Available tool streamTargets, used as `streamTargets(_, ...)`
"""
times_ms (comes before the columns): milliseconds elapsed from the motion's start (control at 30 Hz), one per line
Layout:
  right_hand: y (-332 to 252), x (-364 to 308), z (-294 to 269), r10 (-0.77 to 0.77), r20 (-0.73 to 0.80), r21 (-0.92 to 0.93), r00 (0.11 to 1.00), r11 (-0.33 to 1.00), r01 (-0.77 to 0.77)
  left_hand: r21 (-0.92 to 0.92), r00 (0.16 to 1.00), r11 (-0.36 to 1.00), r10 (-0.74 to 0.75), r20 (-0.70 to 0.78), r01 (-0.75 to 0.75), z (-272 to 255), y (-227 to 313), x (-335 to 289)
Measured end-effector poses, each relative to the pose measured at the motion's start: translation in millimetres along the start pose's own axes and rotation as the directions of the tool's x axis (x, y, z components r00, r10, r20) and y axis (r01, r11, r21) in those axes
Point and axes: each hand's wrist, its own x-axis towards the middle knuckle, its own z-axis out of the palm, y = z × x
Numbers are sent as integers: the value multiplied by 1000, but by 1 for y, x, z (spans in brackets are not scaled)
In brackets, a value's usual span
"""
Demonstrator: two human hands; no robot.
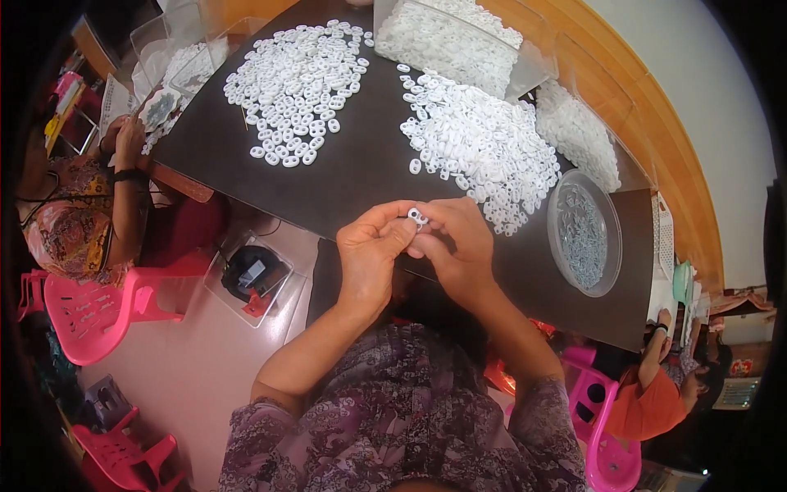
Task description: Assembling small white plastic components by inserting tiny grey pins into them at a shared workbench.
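Between my two hands, just over the near edge of the dark table (352, 184), is a small white plastic piece (417, 216) with two dark round holes. My left hand (373, 250) pinches it from the left with thumb and forefinger. From the right, the closed fingers of my right hand (459, 246) press against the same piece; whether they also hold something tiny is hidden. A pile of similar white two-holed pieces (299, 82) lies at the far left of the table. Beyond my right hand spreads a heap of smaller-looking white pieces (484, 143).
A round clear tub (607, 275) of small grey metal parts stands at the right. Clear bins (512, 53) of white pieces line the back. A person (90, 205) works at the left, another (652, 402) at the right. A pink chair (90, 312) stands lower left.
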Motion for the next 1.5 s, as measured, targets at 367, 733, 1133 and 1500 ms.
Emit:
streamTargets(367, 0, -8, 1, -14, -100, -6, 995, 1000, 14, 126, 998, 990, 61, 21, -64, -4, -4, -3)
streamTargets(733, -14, -13, 4, 210, -67, 172, 975, 965, -196, 94, 984, 982, 160, 77, -167, -6, -6, -7)
streamTargets(1133, -18, -14, 16, 131, -133, 204, 982, 974, -102, 47, 973, 972, 227, 36, -228, -2, -1, -16)
streamTargets(1500, -16, -20, 28, 122, -250, 209, 961, 975, -70, 104, 939, 933, 343, 33, -345, -3, -9, -16)
